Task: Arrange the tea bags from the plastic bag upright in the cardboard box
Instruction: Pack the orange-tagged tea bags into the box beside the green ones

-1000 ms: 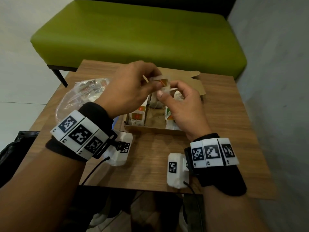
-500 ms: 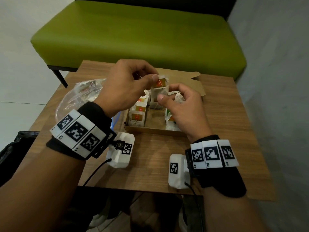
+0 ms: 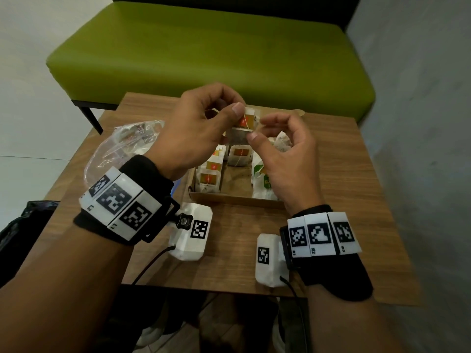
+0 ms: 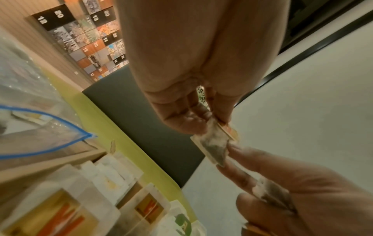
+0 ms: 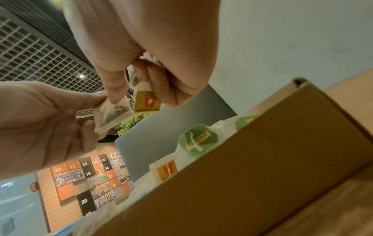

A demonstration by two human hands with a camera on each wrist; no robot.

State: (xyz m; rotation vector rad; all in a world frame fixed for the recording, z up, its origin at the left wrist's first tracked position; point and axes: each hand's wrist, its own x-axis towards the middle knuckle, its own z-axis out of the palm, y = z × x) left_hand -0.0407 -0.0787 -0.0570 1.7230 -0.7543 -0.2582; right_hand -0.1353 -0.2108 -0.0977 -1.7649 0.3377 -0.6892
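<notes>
Left hand (image 3: 193, 128): thumb and forefinger pinched on the top of a tea bag (image 3: 242, 133), right at its orange-and-yellow tag (image 3: 246, 121); other fingers curled under. The left wrist view confirms the pinch on the tag end.

Right hand (image 3: 285, 159): thumb tip and forefinger tip touching the tea bag's lower right edge, a light pinch. The remaining fingers are curled round a second tea bag (image 4: 270, 194) tucked in the palm, so this hand is grasping too.

The tea bag is a white paper pouch, dark leaf showing through, string running down its face. It hangs roughly upright between both hands, above the far end of the cardboard box (image 3: 237, 200), at 12 o'clock from the box centre. Not touching the box contents as far as I can tell.

Box: open top, flap folded back at the far side, sits mid-table (image 3: 344, 174).
- 9 o'clock side: row of orange-tagged bags (image 3: 210, 178) standing upright.
- centre, far end: one more orange-tagged bag (image 3: 239, 155) upright; bare floor nearer the camera.
- 3 o'clock side: green-tagged bags (image 3: 262, 184), partly hidden by the right hand.

Plastic bag (image 3: 122, 146): clear zip type with a blue seal line, lying at 9 to 10 o'clock of the box, partly behind the left wrist. Some contents inside, too blurred to count.
</notes>
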